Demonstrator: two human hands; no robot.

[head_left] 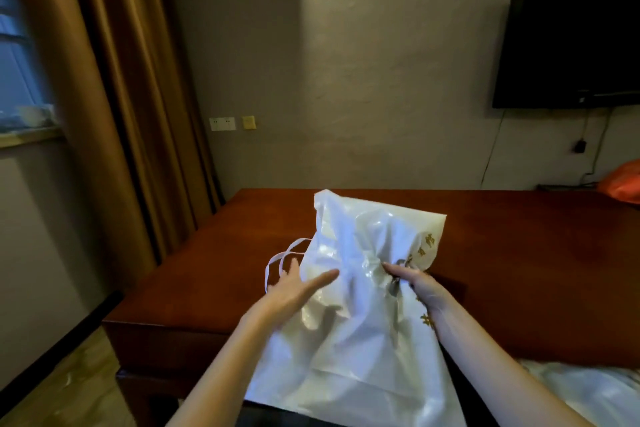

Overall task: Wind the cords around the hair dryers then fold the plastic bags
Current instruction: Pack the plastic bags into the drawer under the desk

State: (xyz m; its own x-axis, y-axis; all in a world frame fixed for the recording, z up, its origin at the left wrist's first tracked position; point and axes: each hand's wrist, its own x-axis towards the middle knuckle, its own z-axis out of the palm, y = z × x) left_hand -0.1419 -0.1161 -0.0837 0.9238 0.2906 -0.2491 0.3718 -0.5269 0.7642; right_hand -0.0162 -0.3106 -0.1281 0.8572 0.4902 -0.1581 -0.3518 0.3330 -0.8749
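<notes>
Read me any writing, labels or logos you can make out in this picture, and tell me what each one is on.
Gold characters on the white plastic bag, near the right hand: printed text, too creased and blurred to read.
Small pale mark on the lower frame of the wall television: too small to read.
No other text shows.

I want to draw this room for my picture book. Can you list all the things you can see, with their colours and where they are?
plastic bag: one, white with gold print, on the table, held
bag handles: two loops, white, left of the bag
table: one, reddish brown, centre
second bag: one, white, bottom right
orange bag: one, far right
television: one, black, on the wall
curtain: one, brown, left
wall sockets: white and yellow, on the wall
left hand: flat on the bag
right hand: fingers pinching the bag
</notes>
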